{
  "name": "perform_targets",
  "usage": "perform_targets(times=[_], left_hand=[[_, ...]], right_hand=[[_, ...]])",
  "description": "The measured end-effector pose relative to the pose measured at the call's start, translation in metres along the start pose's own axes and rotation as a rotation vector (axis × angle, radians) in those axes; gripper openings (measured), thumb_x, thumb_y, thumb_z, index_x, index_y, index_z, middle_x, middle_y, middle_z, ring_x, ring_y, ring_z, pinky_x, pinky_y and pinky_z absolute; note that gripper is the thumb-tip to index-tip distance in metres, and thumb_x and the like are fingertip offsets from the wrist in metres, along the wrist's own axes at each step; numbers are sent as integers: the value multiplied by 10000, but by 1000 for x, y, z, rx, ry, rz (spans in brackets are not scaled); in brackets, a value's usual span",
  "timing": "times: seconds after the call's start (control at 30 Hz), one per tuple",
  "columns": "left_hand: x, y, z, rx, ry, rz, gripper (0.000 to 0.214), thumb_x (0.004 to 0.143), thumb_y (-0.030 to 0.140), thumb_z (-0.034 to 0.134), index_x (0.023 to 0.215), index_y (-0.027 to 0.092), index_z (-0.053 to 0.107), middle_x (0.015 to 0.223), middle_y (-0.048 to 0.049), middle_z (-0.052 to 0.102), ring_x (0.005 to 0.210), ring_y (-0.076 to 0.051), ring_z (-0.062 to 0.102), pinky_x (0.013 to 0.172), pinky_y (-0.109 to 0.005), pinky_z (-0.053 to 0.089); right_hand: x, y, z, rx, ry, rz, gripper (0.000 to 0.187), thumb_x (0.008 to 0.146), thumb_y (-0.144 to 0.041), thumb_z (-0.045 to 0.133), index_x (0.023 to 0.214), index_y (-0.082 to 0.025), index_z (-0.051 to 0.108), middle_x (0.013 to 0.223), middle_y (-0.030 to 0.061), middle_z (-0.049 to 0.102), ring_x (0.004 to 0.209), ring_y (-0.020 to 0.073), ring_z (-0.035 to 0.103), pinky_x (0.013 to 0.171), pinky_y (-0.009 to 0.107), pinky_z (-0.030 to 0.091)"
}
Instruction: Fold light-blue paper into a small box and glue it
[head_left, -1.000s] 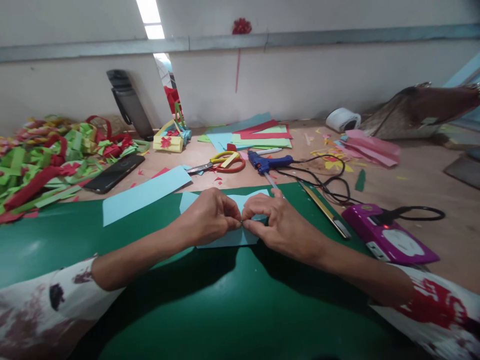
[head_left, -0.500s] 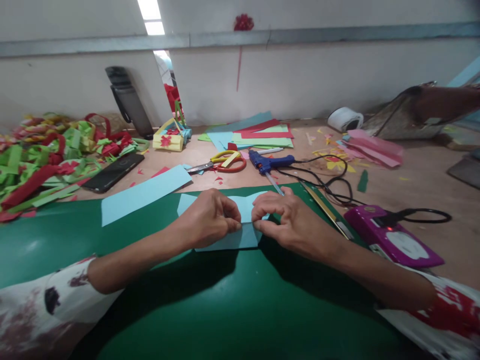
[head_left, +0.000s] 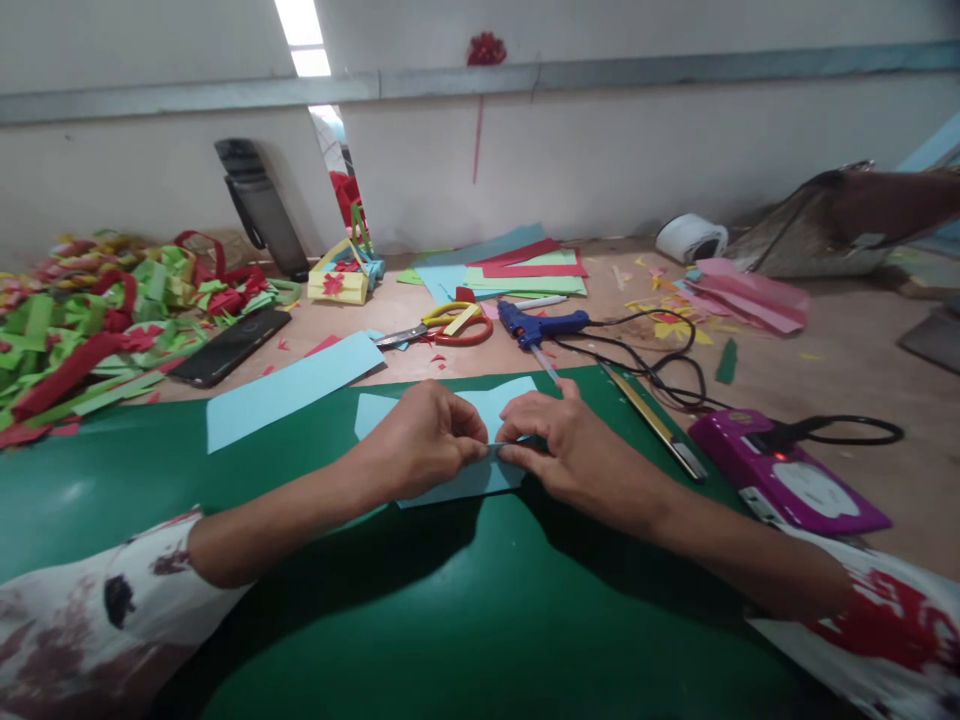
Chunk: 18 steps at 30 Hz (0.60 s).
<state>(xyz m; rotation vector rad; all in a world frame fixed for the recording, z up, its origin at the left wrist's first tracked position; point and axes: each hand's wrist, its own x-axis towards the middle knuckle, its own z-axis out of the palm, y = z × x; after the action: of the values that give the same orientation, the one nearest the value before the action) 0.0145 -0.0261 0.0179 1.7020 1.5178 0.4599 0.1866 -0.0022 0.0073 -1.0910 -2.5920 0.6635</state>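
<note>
Both grips are closed on one workpiece: the left grip (head_left: 424, 440) and the right grip (head_left: 559, 440) pinch the near portion of a light blue paper sheet (head_left: 491, 405), thumb against fingertips, with the two sets of fingertips almost meeting at the sheet's centre. The sheet lies flat on a dark green cutting mat (head_left: 450, 600) that covers the near part of the wooden worktop (head_left: 840, 350); its far edge is exposed beyond the knuckles and its near edge shows below them. Whether a fold is formed under the fingers cannot be determined. A long light blue paper strip (head_left: 292, 390) lies to the left of the sheet, partly on the mat, apart from the left grip. A thin metal ruler (head_left: 652, 425) lies diagonally at the mat's right edge, near the right grip, and a purple flat device (head_left: 787, 480) with a black cable (head_left: 675, 370) sits just beyond it. Behind the sheet, off the mat, rest scissors with yellow and red handles (head_left: 450, 325) and a blue hot-glue gun (head_left: 536, 325). A black smartphone (head_left: 229, 345) lies at far left beside a heap of green and red paper strips (head_left: 90, 320). A stack of coloured paper sheets (head_left: 517, 270) sits near the wall.
</note>
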Motion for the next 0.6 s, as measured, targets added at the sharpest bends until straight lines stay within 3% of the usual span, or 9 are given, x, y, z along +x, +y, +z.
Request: perform_targets(times=[0.13, 0.37, 0.6], left_hand=[[1, 2, 3, -13, -1, 28, 131, 684, 201, 570, 679, 114, 668, 518, 35, 502, 481, -76, 369, 442, -196, 255], [-1, 3, 0, -4, -33, 77, 110, 664, 147, 539, 658, 114, 644, 523, 48, 496, 484, -65, 360, 448, -184, 261], [-8, 3, -8, 35, -60, -14, 102, 645, 140, 524, 661, 134, 624, 505, 70, 463, 439, -57, 306, 429, -195, 239]], right_hand=[[0, -2, 4, -78, 50, -50, 115, 769, -148, 595, 660, -171, 618, 796, 10, 628, 838, 166, 561, 1006, 538, 126], [-3, -3, 0, -33, 42, -15, 117, 756, -148, 610, 645, -177, 631, 825, 10, 634, 838, 164, 560, 1012, 555, 77], [-2, -4, -3, -25, 44, 6, 152, 746, -144, 600, 604, -188, 633, 815, 6, 641, 832, 177, 563, 1013, 565, 67]])
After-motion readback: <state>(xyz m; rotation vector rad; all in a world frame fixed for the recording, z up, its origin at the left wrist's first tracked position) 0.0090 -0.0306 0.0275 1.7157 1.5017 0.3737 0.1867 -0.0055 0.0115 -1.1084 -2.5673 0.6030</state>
